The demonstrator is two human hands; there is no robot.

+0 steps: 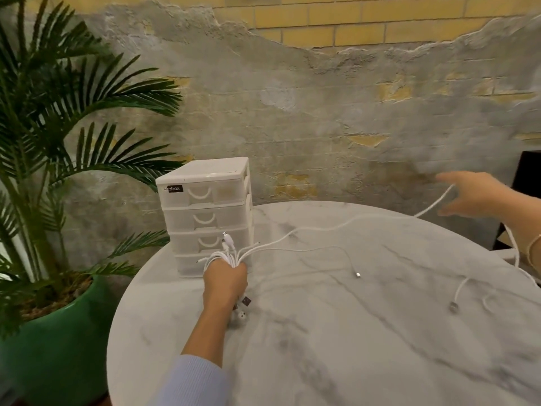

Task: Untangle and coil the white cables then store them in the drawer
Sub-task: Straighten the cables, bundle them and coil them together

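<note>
My left hand (pixel 225 281) grips a bundle of white cables (pixel 227 254) just in front of the white drawer unit (pixel 205 212), with plug ends sticking up from the fist and others hanging below it. One long cable strand (pixel 328 228) runs across the table to my right hand (pixel 471 196), which is raised at the far right edge with its fingers spread; the cable passes over those fingers. A loose cable end (pixel 357 274) lies on the marble top, and another end (pixel 453 307) lies at the right. All drawers look closed.
The round marble table (pixel 322 347) fills the lower frame. A potted palm in a green pot (pixel 58 341) stands at the left, its fronds close to the drawer unit. A plastered brick wall is behind, and a dark object (pixel 527 177) sits at the right edge.
</note>
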